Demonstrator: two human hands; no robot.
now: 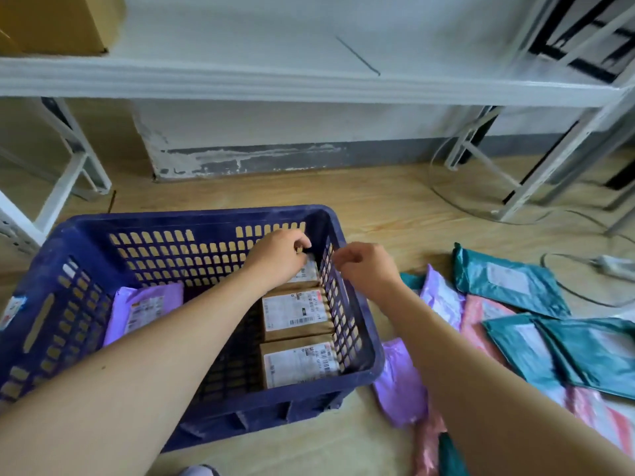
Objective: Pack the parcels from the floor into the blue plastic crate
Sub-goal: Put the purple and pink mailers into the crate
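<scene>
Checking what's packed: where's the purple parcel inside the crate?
Head view: purple parcel lies by the blue crate's left wall, opposite the brown boxes on the right.

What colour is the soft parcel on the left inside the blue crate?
The soft parcel is light purple with a white label; head view.

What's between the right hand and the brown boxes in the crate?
Head view: the crate's slatted right wall stands between the right hand and the brown boxes inside.

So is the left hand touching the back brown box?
Touching. The head view shows the left hand curled over the top of the back brown box.
</scene>
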